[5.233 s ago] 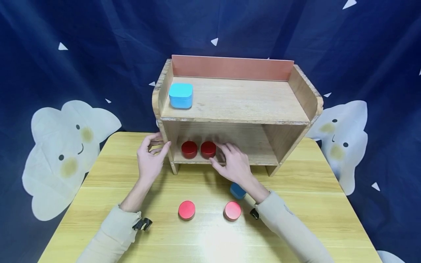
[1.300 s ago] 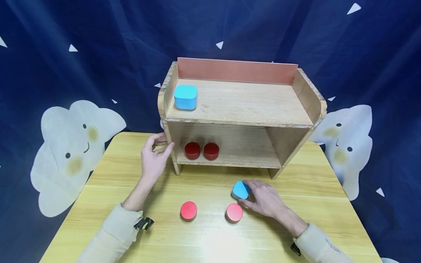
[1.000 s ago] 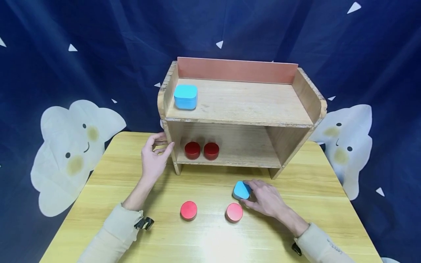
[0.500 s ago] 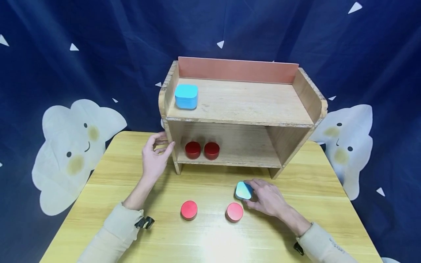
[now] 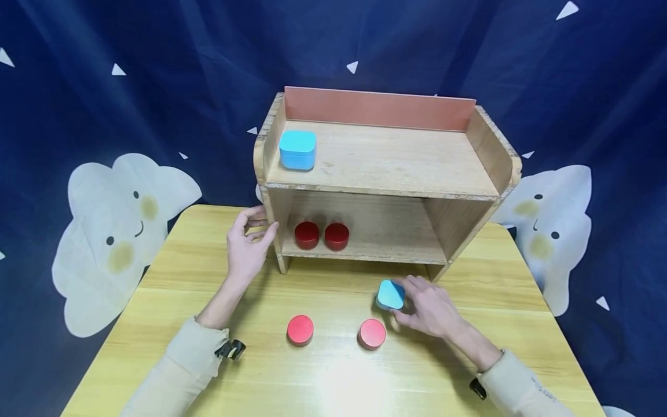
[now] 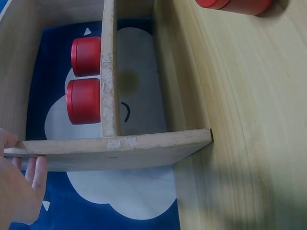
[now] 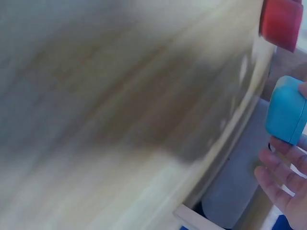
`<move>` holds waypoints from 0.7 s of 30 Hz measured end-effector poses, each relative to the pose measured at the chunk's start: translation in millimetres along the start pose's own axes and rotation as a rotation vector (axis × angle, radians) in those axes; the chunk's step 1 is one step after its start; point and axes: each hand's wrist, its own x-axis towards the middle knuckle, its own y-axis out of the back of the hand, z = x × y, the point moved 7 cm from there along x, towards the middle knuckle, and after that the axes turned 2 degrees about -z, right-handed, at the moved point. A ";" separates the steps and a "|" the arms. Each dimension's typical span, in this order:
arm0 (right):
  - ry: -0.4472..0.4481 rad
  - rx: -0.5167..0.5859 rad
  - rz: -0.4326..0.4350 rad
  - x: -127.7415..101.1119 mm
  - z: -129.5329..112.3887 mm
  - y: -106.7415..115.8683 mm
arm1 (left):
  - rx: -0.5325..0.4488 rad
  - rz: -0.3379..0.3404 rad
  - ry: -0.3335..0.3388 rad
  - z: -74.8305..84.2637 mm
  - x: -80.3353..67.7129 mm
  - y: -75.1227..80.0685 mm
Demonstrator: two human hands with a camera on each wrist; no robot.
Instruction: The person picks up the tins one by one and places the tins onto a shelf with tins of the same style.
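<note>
My right hand [image 5: 429, 307] pinches a small blue rounded-square tin [image 5: 391, 294] between thumb and fingers, in front of the shelf's right half. In the right wrist view this tin [image 7: 284, 112] appears between the thumb and the fingertips, a little above the table. My left hand [image 5: 246, 249] grips the left side panel of a two-tier wooden shelf [image 5: 385, 162], thumb at its front edge and fingers behind. Two red round tins [image 5: 307, 236] stand side by side at the left of the lower tier. A larger blue lidded tin [image 5: 298, 150] sits at the left of the upper tier.
On the wooden table [image 5: 250, 376] stand two more red round tins, one left [image 5: 300, 330] and one right [image 5: 372, 334], the latter close to my right hand. Behind the shelf hangs a dark blue curtain [image 5: 219, 104] with white clouds and triangles.
My right hand has left the red tin on the lower tier and taken hold of the small blue tin, shifting it slightly right and up. The left hand keeps its grip on the panel.
</note>
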 end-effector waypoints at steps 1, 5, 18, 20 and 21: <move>0.009 -0.001 0.006 0.9 -0.2 2.1 | -0.001 0.000 0.001 0.2 0.1 0.0; 0.048 -0.003 0.032 4.2 -3.3 10.6 | -0.005 -0.004 0.001 1.1 -0.1 -0.1; 0.161 -0.036 0.123 20.7 -26.5 43.3 | -0.004 0.000 0.006 0.0 0.1 0.6; 0.172 -0.040 0.137 23.1 -29.8 48.2 | -0.003 -0.002 0.007 -0.1 0.0 0.5; 0.176 -0.040 0.142 24.3 -31.2 50.4 | 0.000 -0.003 0.007 -0.1 0.0 0.5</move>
